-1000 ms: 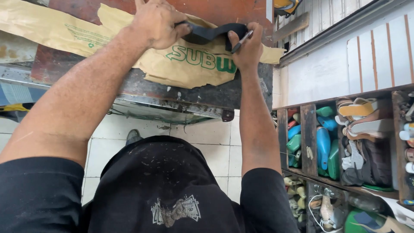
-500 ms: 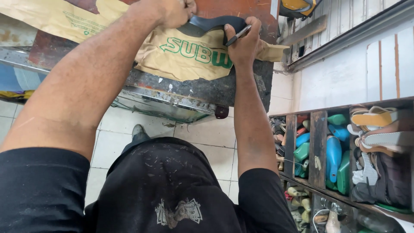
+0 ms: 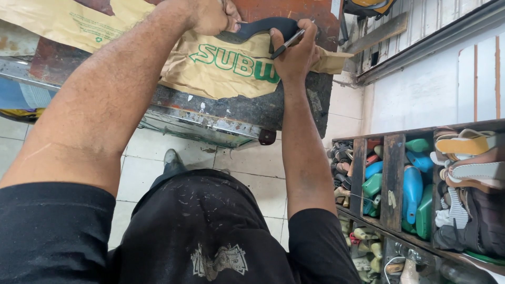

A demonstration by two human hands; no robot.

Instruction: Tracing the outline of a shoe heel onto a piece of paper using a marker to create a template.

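While our left hand (image 3: 213,16) has crept up, still clenched on the dark strip (image 3: 263,27), our right hand (image 3: 295,50) grips a pen (image 3: 286,44) beside it, above the paper-covered counter (image 3: 247,108).

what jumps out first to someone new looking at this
At the top of the view, the left hand pins a curved black strip of rubbery material onto torn tan paper spread over a worn dark workbench, while the right hand works a slim dark tool against the strip. At lower right, a wooden compartment shelf is crammed with blue and green shoe lasts and stacked soles.
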